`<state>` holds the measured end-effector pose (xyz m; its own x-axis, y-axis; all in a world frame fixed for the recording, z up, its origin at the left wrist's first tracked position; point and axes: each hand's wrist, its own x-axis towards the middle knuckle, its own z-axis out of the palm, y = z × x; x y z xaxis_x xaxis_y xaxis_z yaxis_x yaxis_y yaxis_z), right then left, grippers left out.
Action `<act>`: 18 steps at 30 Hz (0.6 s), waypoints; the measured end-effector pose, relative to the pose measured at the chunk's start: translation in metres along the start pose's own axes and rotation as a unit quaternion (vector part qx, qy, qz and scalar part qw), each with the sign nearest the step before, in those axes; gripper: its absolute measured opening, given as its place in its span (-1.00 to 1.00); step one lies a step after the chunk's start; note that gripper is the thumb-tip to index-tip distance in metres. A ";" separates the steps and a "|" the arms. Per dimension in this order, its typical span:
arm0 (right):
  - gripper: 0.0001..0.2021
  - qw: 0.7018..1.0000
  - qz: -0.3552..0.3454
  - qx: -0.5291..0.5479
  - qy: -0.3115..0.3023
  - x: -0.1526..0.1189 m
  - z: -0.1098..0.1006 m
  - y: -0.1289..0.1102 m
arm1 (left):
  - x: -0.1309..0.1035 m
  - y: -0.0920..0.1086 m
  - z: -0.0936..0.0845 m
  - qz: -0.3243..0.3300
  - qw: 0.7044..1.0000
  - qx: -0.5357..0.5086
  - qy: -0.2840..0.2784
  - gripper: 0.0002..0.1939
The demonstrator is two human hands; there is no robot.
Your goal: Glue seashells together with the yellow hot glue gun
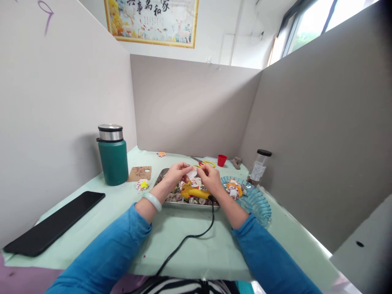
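We pinch a white disc [192, 173], left hand [176, 173] and right hand [211, 178] nearly closed on it, above a metal tray [183, 205]

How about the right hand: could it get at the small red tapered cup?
Probably yes: the right hand is occupied with a flat white piece, but nothing appears to block its way to the cup just beyond.

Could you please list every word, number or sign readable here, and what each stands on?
"9", in purple, on the left partition.
"家和萬事", right to left, on the framed picture; the leftmost character is cut off, smaller print unreadable.
The jar label: too small and blurred to read.
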<state>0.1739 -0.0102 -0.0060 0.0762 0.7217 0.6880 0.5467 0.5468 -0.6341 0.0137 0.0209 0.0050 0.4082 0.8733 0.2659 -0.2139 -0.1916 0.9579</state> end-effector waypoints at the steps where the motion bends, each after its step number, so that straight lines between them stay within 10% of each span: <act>1: -0.76 1.000 -0.003 -0.001 0.001 0.000 0.000 0.000 | 0.000 0.000 0.000 0.002 1.000 0.004 -0.002 -0.66; 18: -0.74 1.000 -0.003 0.012 -0.025 -0.001 0.000 -0.005 | -0.002 0.001 0.005 0.008 0.999 0.003 0.051 -0.70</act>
<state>0.1711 -0.0136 -0.0042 0.0302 0.7387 0.6734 0.5270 0.5607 -0.6387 0.0171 0.0170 0.0056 0.3115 0.9111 0.2698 -0.2153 -0.2089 0.9539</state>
